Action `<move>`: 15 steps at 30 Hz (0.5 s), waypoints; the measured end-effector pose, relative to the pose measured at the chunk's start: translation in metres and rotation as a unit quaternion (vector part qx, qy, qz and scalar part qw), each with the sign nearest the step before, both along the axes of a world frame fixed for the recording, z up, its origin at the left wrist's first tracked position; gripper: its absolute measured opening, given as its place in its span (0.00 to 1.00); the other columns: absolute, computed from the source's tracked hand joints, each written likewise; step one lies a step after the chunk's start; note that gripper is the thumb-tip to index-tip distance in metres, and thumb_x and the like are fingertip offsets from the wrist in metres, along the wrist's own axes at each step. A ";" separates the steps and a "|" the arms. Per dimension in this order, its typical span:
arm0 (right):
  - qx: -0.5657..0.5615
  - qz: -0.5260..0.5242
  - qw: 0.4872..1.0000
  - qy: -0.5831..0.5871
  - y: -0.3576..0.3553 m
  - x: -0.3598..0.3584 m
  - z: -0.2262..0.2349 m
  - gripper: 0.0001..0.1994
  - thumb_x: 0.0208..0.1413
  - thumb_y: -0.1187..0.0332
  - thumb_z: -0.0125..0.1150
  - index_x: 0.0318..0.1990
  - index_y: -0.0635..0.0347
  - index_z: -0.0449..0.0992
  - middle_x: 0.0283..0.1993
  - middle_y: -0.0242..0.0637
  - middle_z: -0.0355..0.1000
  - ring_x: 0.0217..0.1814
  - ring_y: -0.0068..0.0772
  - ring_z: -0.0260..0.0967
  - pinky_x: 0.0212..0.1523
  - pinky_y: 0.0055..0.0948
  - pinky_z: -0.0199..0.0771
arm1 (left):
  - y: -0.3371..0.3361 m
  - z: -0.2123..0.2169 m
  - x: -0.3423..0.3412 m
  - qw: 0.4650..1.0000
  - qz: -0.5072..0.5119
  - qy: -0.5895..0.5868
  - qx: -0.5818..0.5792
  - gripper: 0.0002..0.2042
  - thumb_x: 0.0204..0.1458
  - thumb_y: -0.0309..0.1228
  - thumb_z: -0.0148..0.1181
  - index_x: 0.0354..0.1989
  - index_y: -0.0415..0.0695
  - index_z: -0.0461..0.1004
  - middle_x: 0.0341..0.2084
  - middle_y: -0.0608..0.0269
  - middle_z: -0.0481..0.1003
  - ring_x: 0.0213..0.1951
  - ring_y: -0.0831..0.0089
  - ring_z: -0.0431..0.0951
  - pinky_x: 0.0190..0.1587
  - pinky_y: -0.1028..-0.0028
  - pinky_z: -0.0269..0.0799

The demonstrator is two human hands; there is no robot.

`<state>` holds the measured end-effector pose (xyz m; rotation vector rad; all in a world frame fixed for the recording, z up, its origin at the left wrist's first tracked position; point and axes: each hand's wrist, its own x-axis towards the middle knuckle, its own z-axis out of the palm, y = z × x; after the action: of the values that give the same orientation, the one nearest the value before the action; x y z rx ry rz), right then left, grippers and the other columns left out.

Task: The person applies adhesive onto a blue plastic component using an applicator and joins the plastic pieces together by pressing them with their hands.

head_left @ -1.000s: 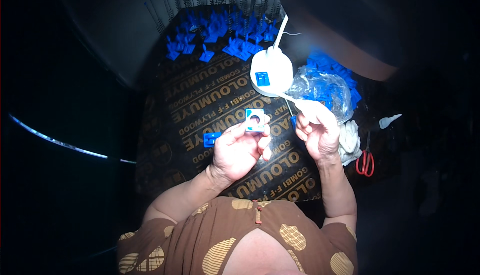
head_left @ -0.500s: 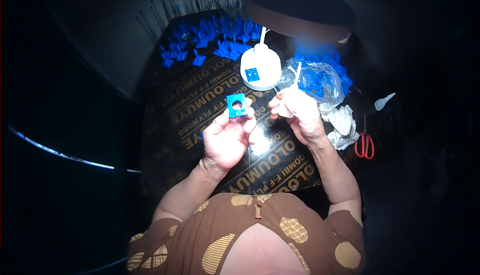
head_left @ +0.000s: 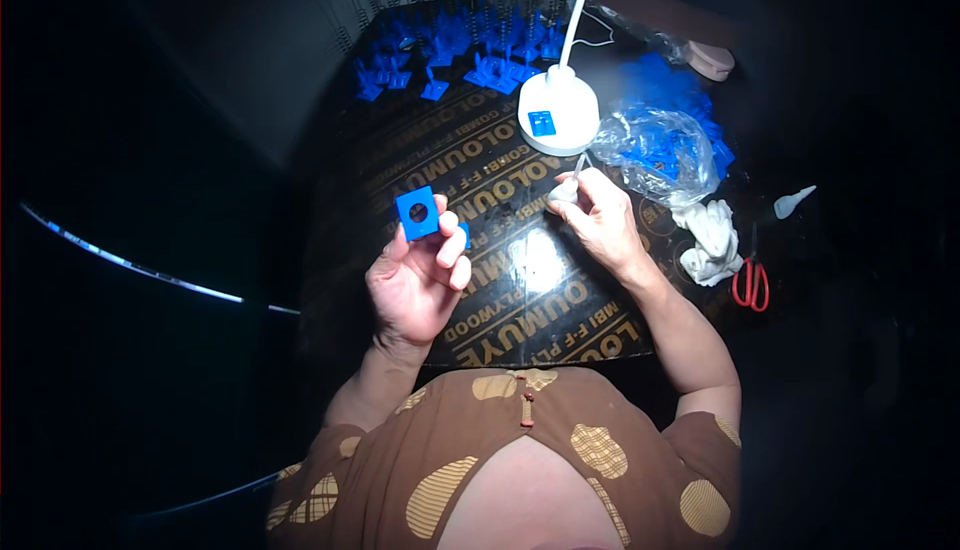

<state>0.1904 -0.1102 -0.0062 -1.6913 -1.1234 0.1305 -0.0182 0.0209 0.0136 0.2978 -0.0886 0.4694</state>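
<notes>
Between thumb and fingers, my left hand (head_left: 415, 295) pinches a blue square plate (head_left: 428, 228) with a round hole, raised above the dark board. Part of a second blue piece (head_left: 464, 234) shows behind those fingers; how it is held I cannot tell. My right hand (head_left: 605, 225) is closed on a small white glue bottle (head_left: 565, 193), its thin nozzle pointing up and away. Beyond that hand stands a white lamp base (head_left: 563, 140), with a small blue square part (head_left: 541, 124) lying on top.
Blue stands with wire springs (head_left: 500, 70) crowd the far left of the printed plywood board (head_left: 400, 165). At right lie a clear bag of blue parts (head_left: 665, 155), a crumpled white cloth (head_left: 710, 240), red-handled scissors (head_left: 750, 285) and a white nozzle cap (head_left: 795, 202).
My left hand has moved left with the blue plate, away from the right hand. The glue bottle is less upright-looking and my right fingers are lower around it. The whole view has shifted.
</notes>
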 end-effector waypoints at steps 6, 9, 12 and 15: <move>-0.040 -0.038 0.993 -0.108 0.010 0.002 -0.012 0.13 0.47 0.70 0.64 0.39 0.62 0.71 0.33 0.45 0.70 0.32 0.46 0.71 0.34 0.36 0.71 | 0.006 -0.011 -0.024 0.999 0.038 0.010 0.017 0.23 0.56 0.40 0.52 0.55 0.37 0.63 0.40 0.56 0.70 0.32 0.69 0.69 0.31 0.69 0.71; -0.047 -0.049 0.990 -0.127 0.011 0.003 -0.015 0.14 0.47 0.70 0.64 0.40 0.62 0.70 0.35 0.46 0.70 0.36 0.49 0.72 0.36 0.38 0.72 | 0.004 -0.013 -0.028 0.999 0.039 0.013 0.013 0.23 0.57 0.40 0.51 0.55 0.37 0.63 0.40 0.56 0.70 0.32 0.69 0.69 0.31 0.69 0.71; -0.056 -0.047 0.988 -0.137 0.010 0.003 -0.015 0.15 0.47 0.70 0.65 0.42 0.63 0.69 0.36 0.46 0.69 0.35 0.46 0.71 0.36 0.37 0.72 | -0.001 -0.013 -0.028 0.999 0.046 0.023 0.019 0.22 0.58 0.37 0.50 0.55 0.35 0.64 0.39 0.57 0.67 0.32 0.70 0.67 0.29 0.71 0.69; -0.082 -0.028 0.988 -0.125 0.005 0.006 -0.009 0.23 0.46 0.69 0.66 0.51 0.64 0.68 0.34 0.44 0.66 0.28 0.36 0.67 0.32 0.33 0.70 | -0.004 -0.015 -0.028 0.999 0.037 0.036 0.004 0.22 0.57 0.38 0.50 0.56 0.35 0.63 0.39 0.56 0.69 0.32 0.69 0.67 0.28 0.70 0.70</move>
<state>0.1969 -0.1048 -0.0157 -1.9236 -1.2756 -0.0272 -0.0466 0.0173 -0.0011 0.3269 -0.0099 0.5322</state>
